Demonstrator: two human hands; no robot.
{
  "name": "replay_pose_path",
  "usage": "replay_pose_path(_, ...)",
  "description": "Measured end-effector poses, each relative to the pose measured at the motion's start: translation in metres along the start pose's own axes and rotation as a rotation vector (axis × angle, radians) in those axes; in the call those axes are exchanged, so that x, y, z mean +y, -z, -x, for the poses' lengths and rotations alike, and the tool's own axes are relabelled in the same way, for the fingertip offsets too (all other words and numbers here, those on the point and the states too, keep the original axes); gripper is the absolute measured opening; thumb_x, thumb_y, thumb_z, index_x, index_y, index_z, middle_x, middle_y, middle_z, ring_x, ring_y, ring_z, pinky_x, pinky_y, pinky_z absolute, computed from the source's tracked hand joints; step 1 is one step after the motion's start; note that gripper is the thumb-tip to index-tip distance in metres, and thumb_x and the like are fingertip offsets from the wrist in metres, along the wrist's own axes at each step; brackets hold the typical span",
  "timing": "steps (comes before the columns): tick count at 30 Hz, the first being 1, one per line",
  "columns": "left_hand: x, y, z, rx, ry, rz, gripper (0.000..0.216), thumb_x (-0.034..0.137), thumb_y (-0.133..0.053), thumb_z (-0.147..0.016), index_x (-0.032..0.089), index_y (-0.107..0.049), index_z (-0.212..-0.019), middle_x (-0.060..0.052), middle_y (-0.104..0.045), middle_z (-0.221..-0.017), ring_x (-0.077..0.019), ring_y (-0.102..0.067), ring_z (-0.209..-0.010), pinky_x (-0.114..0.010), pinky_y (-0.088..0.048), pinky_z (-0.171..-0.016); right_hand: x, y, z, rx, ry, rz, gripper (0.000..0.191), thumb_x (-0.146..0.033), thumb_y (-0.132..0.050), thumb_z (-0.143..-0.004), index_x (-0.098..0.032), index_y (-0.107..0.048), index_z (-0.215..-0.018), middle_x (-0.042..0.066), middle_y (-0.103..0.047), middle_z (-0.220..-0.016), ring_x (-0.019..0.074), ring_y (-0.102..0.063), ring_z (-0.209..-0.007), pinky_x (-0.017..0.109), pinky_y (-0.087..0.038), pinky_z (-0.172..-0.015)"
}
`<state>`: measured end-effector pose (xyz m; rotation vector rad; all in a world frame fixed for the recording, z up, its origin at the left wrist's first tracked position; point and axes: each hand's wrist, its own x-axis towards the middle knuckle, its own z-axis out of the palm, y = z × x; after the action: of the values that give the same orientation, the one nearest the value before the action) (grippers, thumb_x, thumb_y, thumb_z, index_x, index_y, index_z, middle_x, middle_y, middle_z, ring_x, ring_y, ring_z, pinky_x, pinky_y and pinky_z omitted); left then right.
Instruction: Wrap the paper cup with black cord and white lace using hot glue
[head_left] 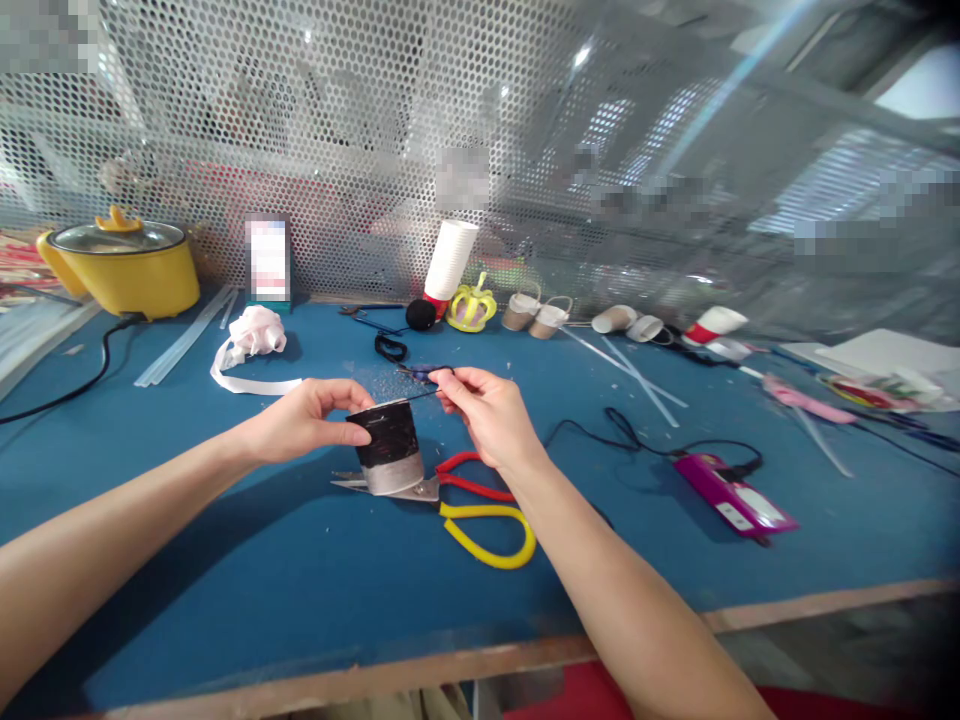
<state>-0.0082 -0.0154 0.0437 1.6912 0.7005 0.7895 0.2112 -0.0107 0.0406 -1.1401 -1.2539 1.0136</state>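
Across the blue counter, the step in hand looks like wrapping dark cord around a cup, with the band well advanced and the bottom part bare.

The yellow pot stands at the far left with its glass lid on; what it holds, if anything, I cannot make out. Big scissors with one red and one yellow handle lie beneath the work, blades pointing left. A stack of white cups leans at the back, nested one in another.

The left hand grips the cup, thumb on the black band and the other fingers behind its upper edge, holding it tilted just over the blades; its inside is hidden. The fingers of the right hand are closed in a pinch on the cord.

Behind, a yellow-green basket sits beside two small brown baskets; their insides do not show clearly. A black ball rests nearby.

Thinnest is the cord itself, running from the cup's upper edge to the right hand. The next move seems to call for steady tension and a firm hold on the cup, so each turn lies snug.
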Motion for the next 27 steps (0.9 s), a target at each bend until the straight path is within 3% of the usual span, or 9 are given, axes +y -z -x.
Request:
replay_pose_path(8, 0.006, -0.001, 0.002, -0.021, -0.006, 0.074, 0.020, 0.024, -0.071, -0.065, 0.013, -0.057, -0.075, 0.000, -0.061, -0.073, -0.0094, -0.055, -0.069, -0.022, -0.044, -0.066, 0.004, -0.002, 0.003, -0.058, 0.027, 0.102, 0.026, -0.040, -0.068, -0.065, -0.015, -0.067, -0.072, 0.001, -0.061, -0.062, 0.0106, -0.051, -0.056, 0.025, -0.042, -0.056)
replay_pose_path(15, 0.005, 0.000, 0.003, -0.051, -0.005, -0.011, 0.018, 0.023, -0.068, -0.067, 0.012, -0.057, -0.077, 0.000, -0.060, -0.073, -0.0104, -0.054, -0.070, -0.022, -0.044, -0.067, 0.006, -0.009, 0.007, -0.184, 0.012, 0.271, 0.028, -0.042, -0.063, -0.069, -0.015, -0.061, -0.063, -0.002, -0.054, -0.053, 0.0096, -0.045, -0.049, 0.024, -0.038, -0.051)
replay_pose_path(19, 0.001, 0.004, 0.001, -0.066, -0.023, -0.110, 0.016, 0.022, -0.065, -0.068, 0.013, -0.057, -0.078, -0.002, -0.062, -0.079, -0.0121, -0.055, -0.076, -0.024, -0.044, -0.071, 0.015, -0.006, 0.001, -0.203, -0.036, 0.392, 0.025, -0.037, -0.063, -0.070, -0.015, -0.061, -0.080, -0.002, -0.055, -0.054, 0.0123, -0.050, -0.051, 0.025, -0.040, -0.050)
replay_pose_path(21, -0.001, 0.006, 0.000, -0.067, -0.025, -0.154, 0.016, 0.024, -0.064, -0.069, 0.013, -0.057, -0.078, -0.003, -0.063, -0.082, -0.0131, -0.056, -0.078, -0.025, -0.044, -0.074, 0.014, -0.002, -0.001, -0.139, 0.026, 0.480, 0.028, -0.035, -0.062, -0.072, -0.014, -0.060, -0.090, 0.001, -0.059, -0.062, 0.0141, -0.055, -0.057, 0.027, -0.044, -0.056)
replay_pose_path(23, -0.002, 0.007, -0.001, -0.073, -0.025, -0.196, 0.017, 0.025, -0.063, -0.069, 0.013, -0.057, -0.079, -0.003, -0.063, -0.082, -0.0136, -0.056, -0.079, -0.026, -0.044, -0.075, 0.007, 0.001, 0.000, -0.108, 0.179, 0.529, 0.025, -0.035, -0.055, -0.078, -0.015, -0.059, -0.094, 0.006, -0.062, -0.080, 0.0158, -0.058, -0.069, 0.030, -0.047, -0.065)
replay_pose_path(27, -0.004, 0.010, -0.001, -0.113, -0.035, -0.264, 0.017, 0.027, -0.062, -0.071, 0.014, -0.058, -0.081, -0.003, -0.064, -0.084, -0.0142, -0.057, -0.080, -0.027, -0.045, -0.077, -0.010, -0.001, 0.012, -0.370, 0.458, 0.511, 0.021, -0.033, -0.051, -0.084, -0.021, -0.059, -0.098, 0.009, -0.055, -0.115, 0.0198, -0.051, -0.108, 0.036, -0.043, -0.087)
